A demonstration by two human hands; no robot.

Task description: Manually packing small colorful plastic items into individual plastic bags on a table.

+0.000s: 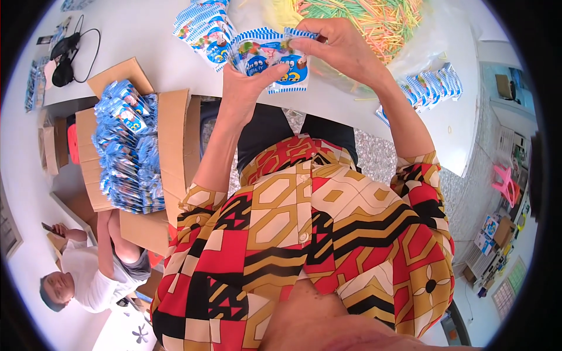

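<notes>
My left hand [244, 92] grips a small bunch of blue-and-white snack packets [257, 50], its thumb pressed across the front one. My right hand [342, 50] pinches the top right corner of the front packet [294, 79] between thumb and fingers. Both hands are closed, over the near edge of the white table [345, 108]. Just beyond my left hand lies a fanned row of similar packets [205, 38]. Past my right hand, thin pink, green and yellow sticks [374, 23] are heaped on a clear plastic bag [436, 35].
Another packet row [430, 88] lies at the table's right. An open cardboard box [175, 134], filled with packets [126, 152], stands to my left. A black corded object [65, 58] rests at the far left. A person [93, 269] in white sits lower left, holding a phone.
</notes>
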